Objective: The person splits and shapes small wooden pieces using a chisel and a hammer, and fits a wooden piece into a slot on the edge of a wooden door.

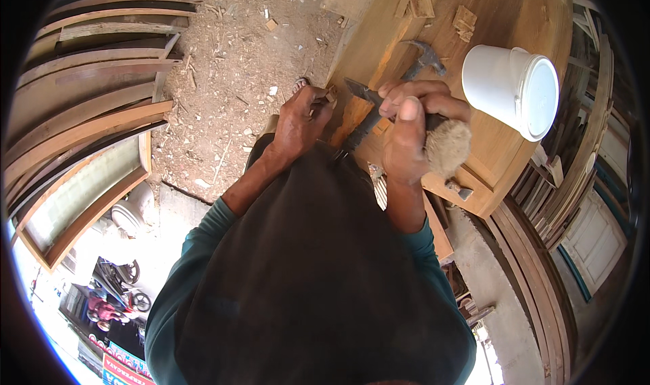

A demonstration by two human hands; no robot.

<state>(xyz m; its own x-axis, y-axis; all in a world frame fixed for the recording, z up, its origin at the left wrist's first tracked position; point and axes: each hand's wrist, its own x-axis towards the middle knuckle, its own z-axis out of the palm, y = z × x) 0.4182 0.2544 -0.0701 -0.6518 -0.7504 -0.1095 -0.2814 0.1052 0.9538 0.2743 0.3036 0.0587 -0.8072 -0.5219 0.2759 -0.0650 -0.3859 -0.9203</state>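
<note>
At the table's near left edge my left hand [302, 120] is closed, its fingertips pinching a small piece of wood [331, 96]. My right hand [409, 128] is wrapped round a tool whose rounded, rough light-brown end [449, 147] sticks out below the fist. A dark flat metal blade [361, 89] shows beside the right fingers; whether it belongs to the held tool I cannot tell. Under it, a dark metal bar [359, 133] lies along an orange-brown strip of wood [350, 118]. A claw hammer [424, 58] rests just beyond my right hand.
The wooden tabletop [504, 19] carries a white lidded bucket [497, 80] at the right and wood scraps [464, 21] at the back. Wood chips litter the dirt floor [230, 53]. Timber frames [95, 124] stand at the left; long boards [535, 283] lie at the right.
</note>
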